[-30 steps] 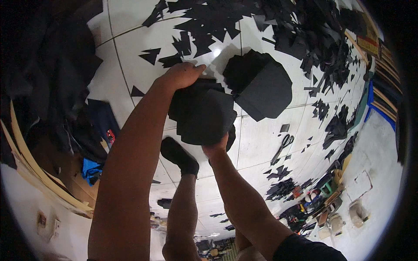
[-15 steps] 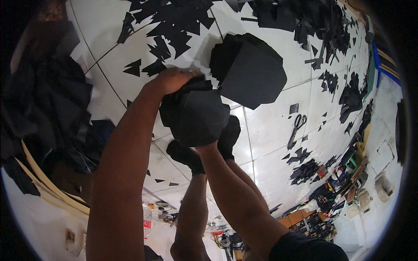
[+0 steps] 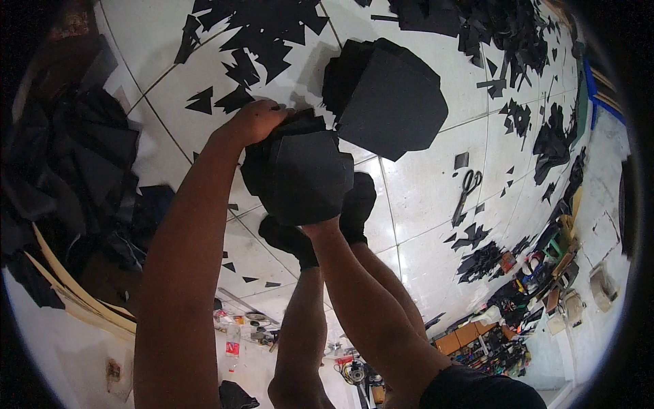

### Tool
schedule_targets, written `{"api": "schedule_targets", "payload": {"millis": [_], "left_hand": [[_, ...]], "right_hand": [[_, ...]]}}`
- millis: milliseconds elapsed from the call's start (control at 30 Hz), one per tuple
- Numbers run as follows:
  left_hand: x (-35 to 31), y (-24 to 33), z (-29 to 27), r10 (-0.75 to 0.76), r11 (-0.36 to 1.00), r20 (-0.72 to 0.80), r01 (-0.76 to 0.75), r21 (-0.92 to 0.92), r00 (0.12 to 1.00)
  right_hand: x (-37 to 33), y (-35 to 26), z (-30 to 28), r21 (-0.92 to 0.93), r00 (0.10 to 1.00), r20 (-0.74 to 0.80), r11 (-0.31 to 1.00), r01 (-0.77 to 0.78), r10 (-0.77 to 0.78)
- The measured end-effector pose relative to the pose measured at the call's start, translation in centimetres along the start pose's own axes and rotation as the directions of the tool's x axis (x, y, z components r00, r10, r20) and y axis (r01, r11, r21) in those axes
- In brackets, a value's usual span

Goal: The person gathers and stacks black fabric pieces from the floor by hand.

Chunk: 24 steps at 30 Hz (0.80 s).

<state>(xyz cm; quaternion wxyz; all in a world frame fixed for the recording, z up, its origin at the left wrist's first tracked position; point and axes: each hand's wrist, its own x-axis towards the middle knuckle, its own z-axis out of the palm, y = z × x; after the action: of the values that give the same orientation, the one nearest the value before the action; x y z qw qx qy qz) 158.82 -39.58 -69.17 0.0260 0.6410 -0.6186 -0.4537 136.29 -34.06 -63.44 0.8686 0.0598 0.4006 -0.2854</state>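
Above my feet I hold a stack of black cut sheet pieces (image 3: 308, 178), its many-sided top piece facing up. My left hand (image 3: 261, 121) has its fingers closed at the far left edge, where several layers fan apart. From the near side my right hand (image 3: 321, 226) reaches beneath the stack; its fingers are hidden under the pieces. A second stack of similar black pieces (image 3: 395, 102) lies on the tiled floor just beyond, to the right, with uneven layers at its left side.
Black offcuts (image 3: 255, 27) litter the white tiles (image 3: 426, 191), with a bigger scrap heap (image 3: 490, 34) at far right. Scissors (image 3: 466, 196) lie to the right. Dark sheet material (image 3: 68, 163) is piled at left. My dark-covered feet (image 3: 357, 208) are below the held stack. Clutter (image 3: 487, 347) lines the lower right.
The held stack and my left hand have shifted slightly up and left in the picture, and the stack's top face shows flatter. The whole view has moved a little; both hands keep their hold.
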Motion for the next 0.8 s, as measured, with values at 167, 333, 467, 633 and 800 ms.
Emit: {"api": "schedule_targets", "payload": {"millis": [167,333,467,633,800], "left_hand": [[0.7,1.5,-0.5,-0.115,0.949,0.068,0.13,-0.287,0.991],[-0.2,1.0,0.0,-0.331,0.781,0.135,0.352,-0.516,0.934],[-1.3,0.7,-0.1,-0.032,0.916,-0.122,-0.019,-0.4,0.992],[-1.0,2.9,-1.0,-0.42,0.315,0.354,0.5,-0.807,0.836],[-4.3,2.5,-0.1,-0.386,0.258,0.241,0.354,-0.899,0.891]], "right_hand": [[0.4,-0.7,-2.2,-0.122,0.997,-0.05,0.991,0.047,-0.054],[0.8,-0.2,-1.5,0.094,0.992,-0.12,0.995,0.04,-0.028],[0.5,0.0,-2.0,0.265,0.999,0.033,0.964,-0.035,0.027],[1.1,0.4,-3.4,0.106,0.995,-0.034,0.99,0.096,-0.093],[0.0,0.7,-2.9,0.155,0.989,-0.14,0.986,0.065,-0.043]]}}
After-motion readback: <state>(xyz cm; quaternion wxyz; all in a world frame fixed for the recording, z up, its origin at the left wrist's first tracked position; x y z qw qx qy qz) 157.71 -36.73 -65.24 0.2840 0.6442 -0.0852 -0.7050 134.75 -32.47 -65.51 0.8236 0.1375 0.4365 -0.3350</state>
